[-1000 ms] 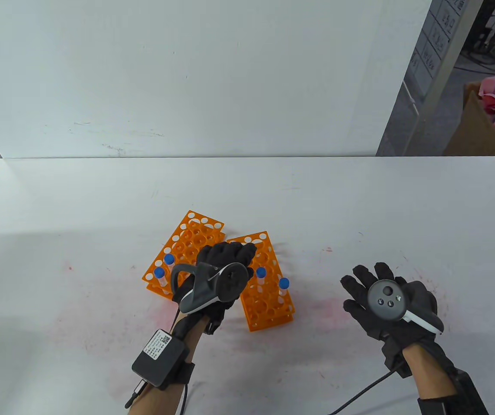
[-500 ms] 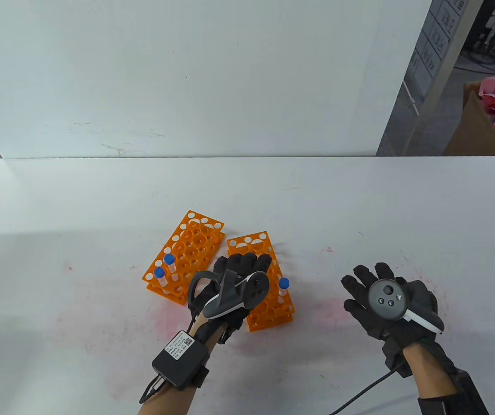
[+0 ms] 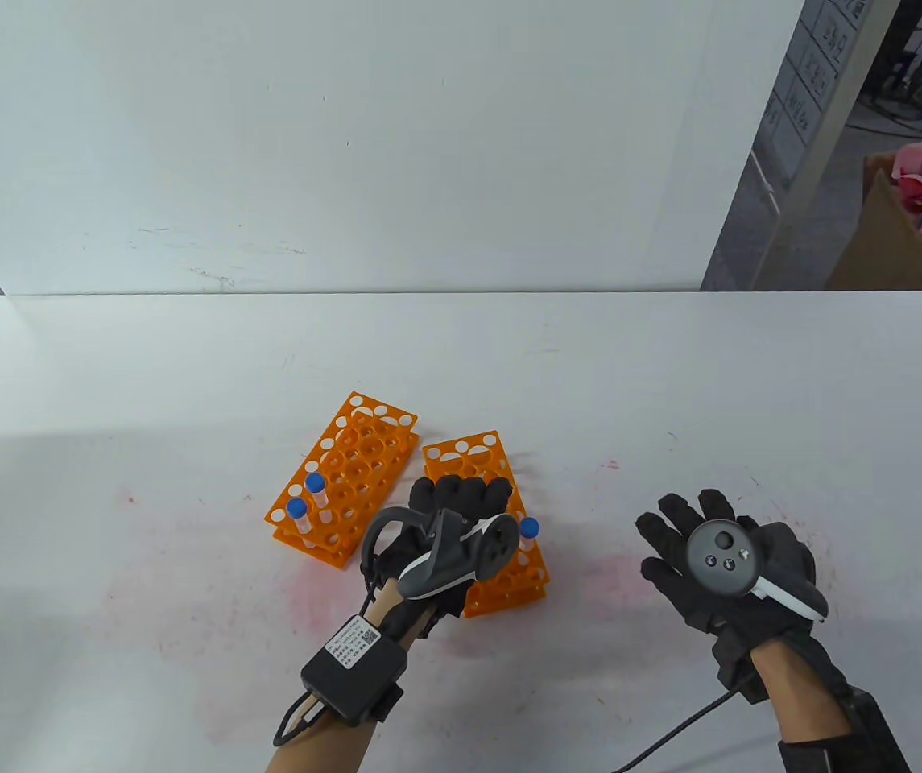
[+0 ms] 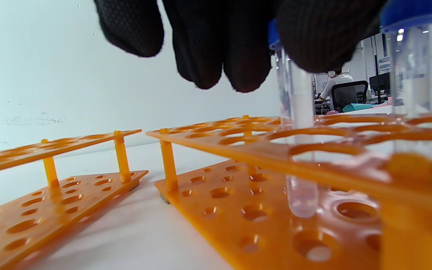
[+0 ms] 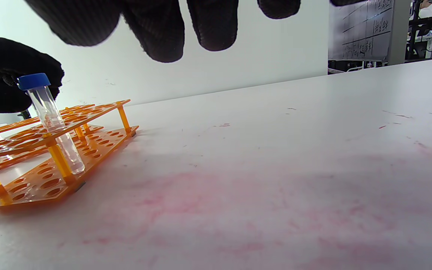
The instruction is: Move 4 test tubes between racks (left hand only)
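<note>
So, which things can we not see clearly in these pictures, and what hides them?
- Table view: the left hand and its tracker cover the test tube under it in the right rack.
- Left wrist view: the fingers hide that tube's blue cap, so the grip cannot be judged.
- Right wrist view: the right hand is cut off by the top edge.

My left hand [image 3: 448, 535] reaches forward near the middle of the desk's near half, forearm angling in from the near edge, fingers [image 4: 234, 56] curled downward and bunched, my grip closed on a tube's top. My right hand [image 3: 722, 564] lies palm down toward the desk's near right side, fingers [image 5: 156, 33] spread loosely and holding nothing.
</note>
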`<act>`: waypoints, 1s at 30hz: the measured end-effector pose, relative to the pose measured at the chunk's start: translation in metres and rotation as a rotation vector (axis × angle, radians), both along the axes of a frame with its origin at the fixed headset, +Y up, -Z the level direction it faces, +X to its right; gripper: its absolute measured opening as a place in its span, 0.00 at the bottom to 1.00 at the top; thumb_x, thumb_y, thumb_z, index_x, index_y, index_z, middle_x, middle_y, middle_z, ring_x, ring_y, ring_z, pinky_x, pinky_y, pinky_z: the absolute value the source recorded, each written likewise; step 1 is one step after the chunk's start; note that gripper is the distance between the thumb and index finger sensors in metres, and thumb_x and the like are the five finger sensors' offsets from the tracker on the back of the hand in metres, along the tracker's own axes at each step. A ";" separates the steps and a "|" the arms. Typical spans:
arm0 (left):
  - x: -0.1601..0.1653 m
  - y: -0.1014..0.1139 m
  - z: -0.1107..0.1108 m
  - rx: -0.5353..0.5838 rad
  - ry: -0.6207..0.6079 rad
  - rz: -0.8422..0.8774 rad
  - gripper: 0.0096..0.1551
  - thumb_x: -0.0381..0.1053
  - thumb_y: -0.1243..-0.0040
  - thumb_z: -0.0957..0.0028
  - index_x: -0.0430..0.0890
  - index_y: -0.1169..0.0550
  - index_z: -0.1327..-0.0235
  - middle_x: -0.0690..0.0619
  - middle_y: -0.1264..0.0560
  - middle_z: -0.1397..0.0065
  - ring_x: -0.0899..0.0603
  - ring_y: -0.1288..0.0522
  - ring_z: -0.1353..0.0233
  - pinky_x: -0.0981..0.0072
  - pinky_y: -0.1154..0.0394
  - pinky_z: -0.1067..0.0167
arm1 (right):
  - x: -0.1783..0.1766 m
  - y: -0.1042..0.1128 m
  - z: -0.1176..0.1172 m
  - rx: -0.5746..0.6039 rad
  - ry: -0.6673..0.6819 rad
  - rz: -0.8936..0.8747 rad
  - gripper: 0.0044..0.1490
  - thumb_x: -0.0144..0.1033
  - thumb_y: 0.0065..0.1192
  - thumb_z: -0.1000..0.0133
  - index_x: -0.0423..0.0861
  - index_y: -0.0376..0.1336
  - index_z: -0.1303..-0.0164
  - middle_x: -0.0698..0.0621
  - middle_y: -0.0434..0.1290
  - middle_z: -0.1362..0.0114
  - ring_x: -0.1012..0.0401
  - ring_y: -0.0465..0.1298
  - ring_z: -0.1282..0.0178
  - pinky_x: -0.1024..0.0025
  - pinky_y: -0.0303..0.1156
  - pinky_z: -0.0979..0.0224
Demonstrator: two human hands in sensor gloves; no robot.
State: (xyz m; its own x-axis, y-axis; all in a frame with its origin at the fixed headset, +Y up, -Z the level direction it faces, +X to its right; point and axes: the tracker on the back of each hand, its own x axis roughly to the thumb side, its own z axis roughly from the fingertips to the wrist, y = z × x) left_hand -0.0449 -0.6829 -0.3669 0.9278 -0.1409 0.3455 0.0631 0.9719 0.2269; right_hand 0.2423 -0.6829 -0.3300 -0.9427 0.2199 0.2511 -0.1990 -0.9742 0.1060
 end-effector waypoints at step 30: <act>-0.019 0.036 0.006 0.083 -0.015 0.107 0.32 0.55 0.38 0.49 0.60 0.31 0.29 0.56 0.23 0.28 0.43 0.22 0.28 0.40 0.28 0.31 | 0.001 -0.001 0.001 -0.011 0.005 0.002 0.38 0.57 0.46 0.41 0.54 0.53 0.20 0.45 0.50 0.11 0.34 0.43 0.17 0.24 0.45 0.26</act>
State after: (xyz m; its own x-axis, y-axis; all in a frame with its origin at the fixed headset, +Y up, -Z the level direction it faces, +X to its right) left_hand -0.0644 -0.6473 -0.3611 0.9340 -0.0703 0.3504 -0.0437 0.9507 0.3071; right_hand 0.2428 -0.6839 -0.3294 -0.9419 0.2207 0.2531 -0.1965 -0.9735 0.1173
